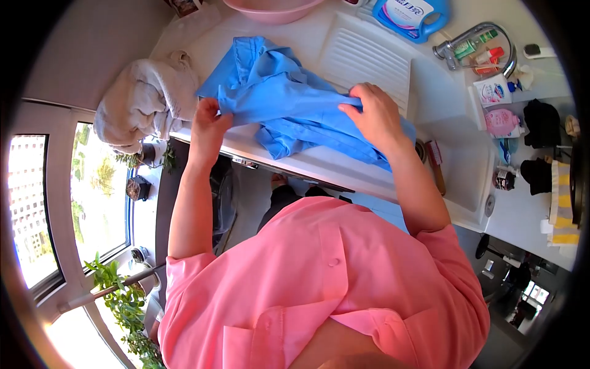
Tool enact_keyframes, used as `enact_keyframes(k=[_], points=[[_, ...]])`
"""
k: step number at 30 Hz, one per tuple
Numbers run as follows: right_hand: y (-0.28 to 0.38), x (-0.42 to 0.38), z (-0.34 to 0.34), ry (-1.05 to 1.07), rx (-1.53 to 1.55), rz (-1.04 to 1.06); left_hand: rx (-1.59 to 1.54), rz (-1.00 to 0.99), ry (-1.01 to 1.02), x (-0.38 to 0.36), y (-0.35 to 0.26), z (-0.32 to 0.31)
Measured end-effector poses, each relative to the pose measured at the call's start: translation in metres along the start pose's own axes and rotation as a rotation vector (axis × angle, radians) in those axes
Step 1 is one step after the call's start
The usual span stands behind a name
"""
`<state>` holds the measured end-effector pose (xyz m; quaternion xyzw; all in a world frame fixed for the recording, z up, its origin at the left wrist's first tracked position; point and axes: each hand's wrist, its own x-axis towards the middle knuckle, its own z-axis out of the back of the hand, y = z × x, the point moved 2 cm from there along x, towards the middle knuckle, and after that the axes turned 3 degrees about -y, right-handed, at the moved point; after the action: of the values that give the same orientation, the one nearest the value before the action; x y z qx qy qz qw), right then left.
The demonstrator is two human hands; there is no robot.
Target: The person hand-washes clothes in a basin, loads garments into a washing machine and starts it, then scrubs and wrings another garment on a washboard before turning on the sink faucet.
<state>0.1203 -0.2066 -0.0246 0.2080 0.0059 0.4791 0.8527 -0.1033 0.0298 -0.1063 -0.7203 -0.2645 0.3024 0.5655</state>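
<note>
A crumpled blue garment [276, 98] lies across the white counter and the ribbed washboard [369, 58], with its right end hanging towards the sink. My left hand [211, 126] pinches its left part between thumb and fingers. On the right, my right hand [376, 117] has thumb and fingers closed on another part of the cloth. Between both hands a strip of the fabric is stretched out, and loose folds lie behind and in front of it.
A pale towel [144, 98] is heaped at the left. Behind stand a pink basin [273, 9] and a blue detergent bottle [410, 17]. The sink [461, 166] holds a brush [435, 161]. A faucet [458, 46] and several toiletries are at the right, plants by the window.
</note>
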Motion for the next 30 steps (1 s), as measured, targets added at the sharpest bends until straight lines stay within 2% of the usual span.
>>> enact_keyframes(k=[1, 2, 4, 6, 7, 9, 10, 12, 13, 14, 16, 20, 22, 24, 26, 28, 29, 30], points=[[0.001, -0.006, -0.005, -0.122, 0.031, 0.108, 0.245, -0.056, -0.065, -0.014, -0.016, -0.011], [0.003, -0.012, -0.005, -0.11, 0.029, 0.111, 0.493, -0.107, -0.128, -0.024, -0.031, -0.022], [0.012, -0.025, -0.003, -0.166, 0.054, 0.355, 0.562, -0.172, -0.161, -0.03, -0.052, -0.038], [0.016, -0.033, -0.005, -0.183, 0.077, 0.396, 1.046, -0.728, -0.15, -0.027, -0.076, -0.055], [0.016, -0.036, -0.006, -0.204, 0.057, 0.441, 1.045, -0.722, -0.154, -0.021, -0.08, -0.062], [0.018, -0.041, -0.008, -0.276, 0.035, 0.506, 1.084, -0.849, 0.276, -0.006, -0.081, -0.082], [0.018, -0.042, -0.009, -0.273, 0.035, 0.509, 1.083, -0.846, 0.272, 0.002, -0.079, -0.09], [0.019, -0.046, -0.008, -0.333, 0.001, 0.583, 0.948, -0.824, 0.577, 0.015, -0.07, -0.107], [0.018, -0.047, -0.008, -0.332, -0.002, 0.582, 0.919, -0.718, 0.663, 0.018, -0.067, -0.111], [0.017, -0.049, -0.007, -0.367, 0.015, 0.581, 0.916, -0.719, 0.668, 0.018, -0.069, -0.113], [0.014, -0.052, -0.003, -0.403, 0.028, 0.575, 1.152, -0.791, 0.685, 0.016, -0.077, -0.117], [0.006, -0.047, 0.013, -0.465, 0.023, 0.399, 0.882, -0.992, 0.579, 0.001, -0.093, -0.111], [0.003, -0.041, 0.015, -0.454, 0.01, 0.351, 0.817, -0.987, 0.545, -0.011, -0.09, -0.105], [0.001, -0.031, 0.015, -0.468, 0.079, 0.282, 0.667, -0.835, 0.448, -0.018, -0.074, -0.092], [-0.004, -0.026, 0.013, -0.439, 0.108, 0.253, 0.628, -0.789, 0.426, -0.033, -0.065, -0.087], [-0.012, -0.024, 0.007, -0.328, 0.173, 0.234, 0.559, -0.667, 0.267, -0.045, -0.05, -0.079], [-0.012, -0.024, 0.006, -0.322, 0.176, 0.239, 0.539, -0.648, 0.253, -0.049, -0.043, -0.074], [-0.012, -0.023, 0.004, -0.228, 0.273, 0.197, 0.539, -0.644, 0.245, -0.053, -0.038, -0.073]])
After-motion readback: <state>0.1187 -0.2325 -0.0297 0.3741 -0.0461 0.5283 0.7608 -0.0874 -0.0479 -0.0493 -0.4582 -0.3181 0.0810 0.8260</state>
